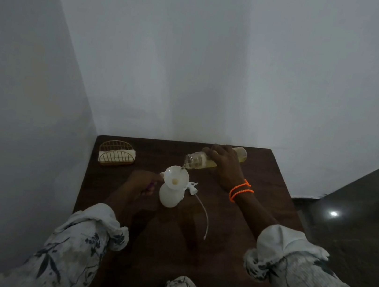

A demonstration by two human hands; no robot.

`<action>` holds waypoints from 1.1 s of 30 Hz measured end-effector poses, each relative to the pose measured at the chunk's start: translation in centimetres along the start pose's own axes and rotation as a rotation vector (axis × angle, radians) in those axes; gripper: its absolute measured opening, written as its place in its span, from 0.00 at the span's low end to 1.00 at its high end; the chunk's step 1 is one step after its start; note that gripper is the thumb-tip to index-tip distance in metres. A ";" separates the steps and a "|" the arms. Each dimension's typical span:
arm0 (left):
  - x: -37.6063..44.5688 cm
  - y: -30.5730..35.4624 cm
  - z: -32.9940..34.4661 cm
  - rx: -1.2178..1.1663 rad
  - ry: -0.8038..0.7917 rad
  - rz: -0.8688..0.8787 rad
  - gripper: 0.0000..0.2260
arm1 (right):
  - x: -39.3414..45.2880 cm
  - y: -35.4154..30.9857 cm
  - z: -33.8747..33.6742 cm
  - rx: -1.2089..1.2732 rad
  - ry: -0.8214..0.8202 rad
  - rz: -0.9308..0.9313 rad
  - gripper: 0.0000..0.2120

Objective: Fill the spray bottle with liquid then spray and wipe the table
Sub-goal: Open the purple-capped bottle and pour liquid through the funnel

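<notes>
A white spray bottle (170, 195) stands upright near the middle of the dark wooden table (231, 235), with a white funnel (176, 177) in its neck. My right hand (226, 164) grips a clear bottle of yellowish liquid (205, 161), tipped almost flat with its mouth over the funnel's rim. A thin stream runs into the funnel. My left hand (139, 185) rests just left of the spray bottle, a small purple item partly hidden in its fingers. The white spray head (192, 187) with its long tube lies on the table right of the bottle.
A gold wire holder (116, 153) with white napkins stands at the table's far left corner. White walls close in at the left and back. The table's right edge drops to a dark floor (357, 217).
</notes>
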State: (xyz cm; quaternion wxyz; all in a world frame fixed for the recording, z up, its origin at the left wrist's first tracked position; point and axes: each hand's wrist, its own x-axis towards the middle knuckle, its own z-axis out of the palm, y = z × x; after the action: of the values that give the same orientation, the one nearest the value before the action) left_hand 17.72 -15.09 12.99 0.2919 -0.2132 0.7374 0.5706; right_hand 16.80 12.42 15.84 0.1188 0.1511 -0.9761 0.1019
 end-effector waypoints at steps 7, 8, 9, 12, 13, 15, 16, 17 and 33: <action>0.5 -0.1 0.1 -0.031 -0.001 0.020 0.06 | 0.2 0.0 -0.2 -0.009 0.006 0.000 0.29; 0.6 -0.1 0.1 -0.031 -0.002 0.021 0.06 | 0.2 0.0 -0.1 -0.008 0.005 0.001 0.30; 0.6 -0.1 0.1 -0.025 0.001 0.023 0.07 | 0.2 0.0 -0.2 -0.010 0.002 0.002 0.30; 0.7 -0.1 0.2 -0.010 0.014 0.017 0.08 | 0.2 -0.1 -0.3 -0.011 0.006 0.000 0.29; 0.7 -0.1 0.1 -0.007 0.014 0.013 0.08 | 0.2 -0.1 -0.3 -0.004 0.008 -0.001 0.29; 0.7 -0.1 0.0 0.021 0.013 0.008 0.09 | 0.2 -0.1 -0.2 0.008 0.014 -0.004 0.30; 0.8 -0.2 -0.1 0.030 0.011 0.006 0.10 | 0.2 -0.1 -0.2 0.008 0.015 -0.006 0.30; 0.8 -0.3 -0.1 0.032 0.006 0.007 0.10 | 0.2 -0.1 -0.2 0.006 0.015 -0.006 0.30; 1.6 -0.3 -0.2 0.024 0.012 0.001 0.09 | 0.5 -0.3 -0.1 0.017 0.038 -0.013 0.28</action>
State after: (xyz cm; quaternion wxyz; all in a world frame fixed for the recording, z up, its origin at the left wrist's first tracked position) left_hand 16.73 -15.30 11.71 0.2898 -0.2130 0.7460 0.5605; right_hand 16.46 11.99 16.15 0.1366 0.1566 -0.9717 0.1124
